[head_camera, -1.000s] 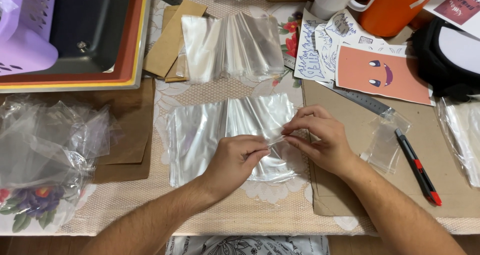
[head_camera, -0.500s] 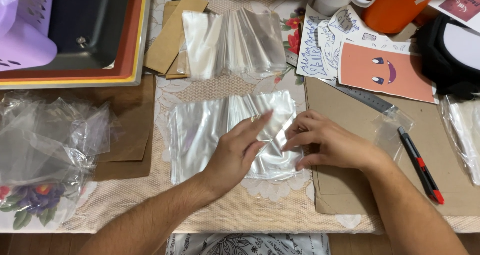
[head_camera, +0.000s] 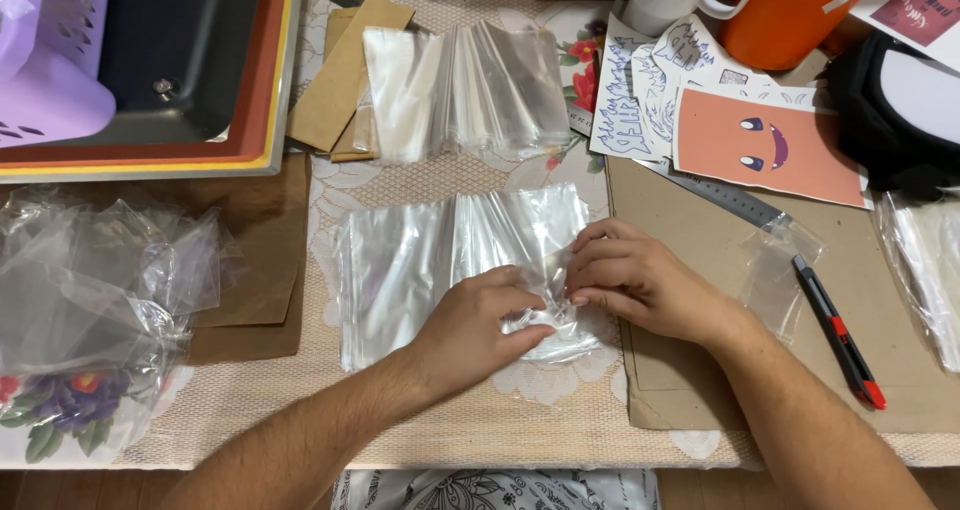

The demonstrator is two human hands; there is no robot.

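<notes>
Centrally, a fanned stack of clear plastic sleeves [head_camera: 440, 270] lies on the lace-covered bench [head_camera: 420, 420]. Both hands rest palm-down on its right edge: the left hand [head_camera: 478, 322] presses the lower corner with curled fingers, and the right hand [head_camera: 630, 282] closes its grip narrowly on a sleeve edge. A second sleeve stack [head_camera: 465, 90] lies behind; a red-black utility knife [head_camera: 838, 332] rests on cardboard to the right.

My left hand [head_camera: 478, 322] hides part of the clear bags [head_camera: 440, 260]; the orange cup [head_camera: 785, 15] is cut off at the top.
</notes>
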